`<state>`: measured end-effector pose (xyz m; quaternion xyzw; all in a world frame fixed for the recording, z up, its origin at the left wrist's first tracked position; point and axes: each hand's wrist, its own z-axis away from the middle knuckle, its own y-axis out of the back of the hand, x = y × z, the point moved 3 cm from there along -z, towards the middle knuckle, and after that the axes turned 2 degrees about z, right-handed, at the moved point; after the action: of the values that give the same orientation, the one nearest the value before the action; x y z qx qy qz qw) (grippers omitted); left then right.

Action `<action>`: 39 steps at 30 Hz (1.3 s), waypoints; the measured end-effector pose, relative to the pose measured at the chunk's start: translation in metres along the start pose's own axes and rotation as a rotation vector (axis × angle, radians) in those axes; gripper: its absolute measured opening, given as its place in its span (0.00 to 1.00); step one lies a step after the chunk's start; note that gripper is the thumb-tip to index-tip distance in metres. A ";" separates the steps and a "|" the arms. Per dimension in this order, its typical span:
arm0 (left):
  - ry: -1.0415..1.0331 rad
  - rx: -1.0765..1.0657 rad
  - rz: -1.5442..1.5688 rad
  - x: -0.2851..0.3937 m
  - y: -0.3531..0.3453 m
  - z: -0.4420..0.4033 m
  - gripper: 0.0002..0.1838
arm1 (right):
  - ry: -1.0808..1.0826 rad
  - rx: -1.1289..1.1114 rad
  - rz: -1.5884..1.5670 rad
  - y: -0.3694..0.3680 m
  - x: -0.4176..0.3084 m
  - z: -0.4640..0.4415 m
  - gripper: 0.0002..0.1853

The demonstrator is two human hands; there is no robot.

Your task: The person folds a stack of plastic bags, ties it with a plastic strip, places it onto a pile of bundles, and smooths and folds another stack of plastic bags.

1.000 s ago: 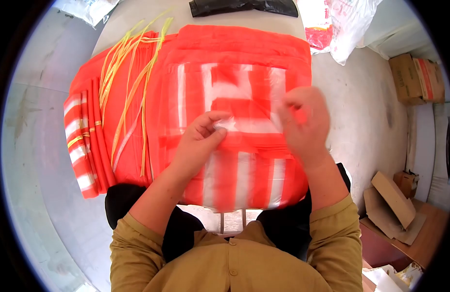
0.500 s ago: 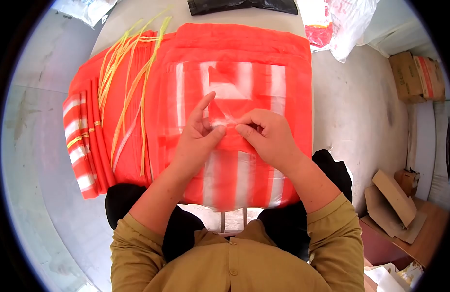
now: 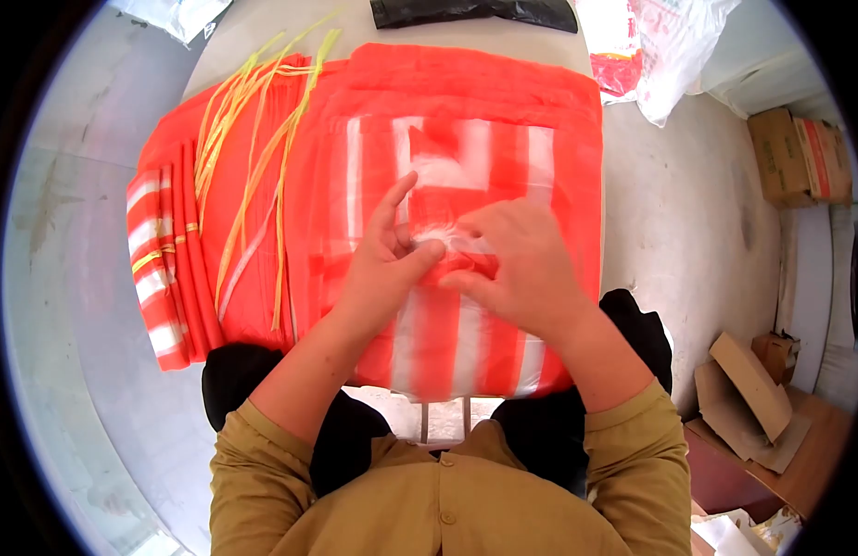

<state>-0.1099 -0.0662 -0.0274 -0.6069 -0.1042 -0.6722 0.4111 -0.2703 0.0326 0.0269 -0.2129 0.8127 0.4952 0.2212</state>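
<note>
In front of me lies a stack of red plastic bags, the top one a red-and-white striped plastic bag (image 3: 438, 347). My left hand (image 3: 392, 241) pinches a gathered, crinkled bit of this bag between its thumb and curled fingers, with the index finger pointing up. Just to the right hovers my right hand (image 3: 521, 264), slightly blurred, its thumb and fingers apart and nothing visible held between them. Yellow plastic strips (image 3: 253, 167) lie across red bags left of the hands. Narrow folded striped bundles (image 3: 155, 264) with yellow ties rest at the far left.
A black plastic item (image 3: 475, 11) lies at the table's far edge. White plastic bags (image 3: 679, 46) are at the back right. Cardboard boxes (image 3: 786, 157) stand on the right, and an opened carton (image 3: 749, 398) lies on a brown surface nearer me.
My right hand has opened from a pinch beside the left thumb, its fingers and thumb spreading apart. My left hand keeps its pinch. The whole view has shifted slightly.
</note>
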 end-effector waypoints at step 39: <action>0.000 0.000 0.002 0.002 0.001 0.000 0.45 | -0.322 -0.145 -0.332 -0.016 0.012 0.004 0.06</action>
<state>-0.1091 -0.0674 -0.0257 -0.6070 -0.1034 -0.6718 0.4118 -0.2701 0.0277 0.0067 -0.2774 0.6832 0.5366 0.4103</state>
